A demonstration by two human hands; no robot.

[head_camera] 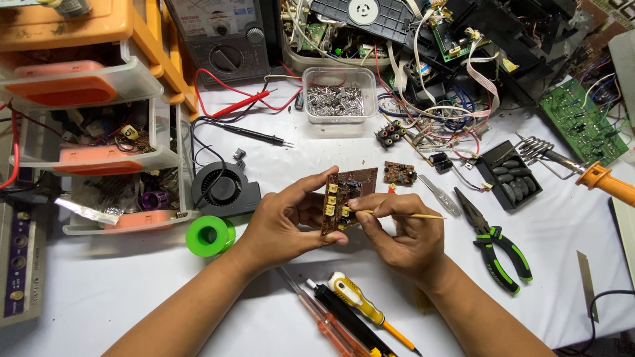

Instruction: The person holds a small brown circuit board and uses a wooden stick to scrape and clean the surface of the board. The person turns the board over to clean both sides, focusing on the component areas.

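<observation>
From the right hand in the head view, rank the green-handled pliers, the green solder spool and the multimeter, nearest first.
From the right hand:
1. Green-handled pliers, just to its right.
2. Green solder spool, left, beyond the left hand.
3. Multimeter, top left, at the table's far edge.

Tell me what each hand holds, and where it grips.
Left hand pinches the brown circuit board by its edges; right hand grips a thin yellow stick near its board-side end.

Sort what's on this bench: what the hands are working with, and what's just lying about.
In hand:
- brown circuit board, held by left hand
- thin yellow stick, pinched in right hand, tip at the board

Lying about:
- green-handled pliers
- yellow screwdriver
- small black fan
- green solder spool
- tub of metal parts
</observation>
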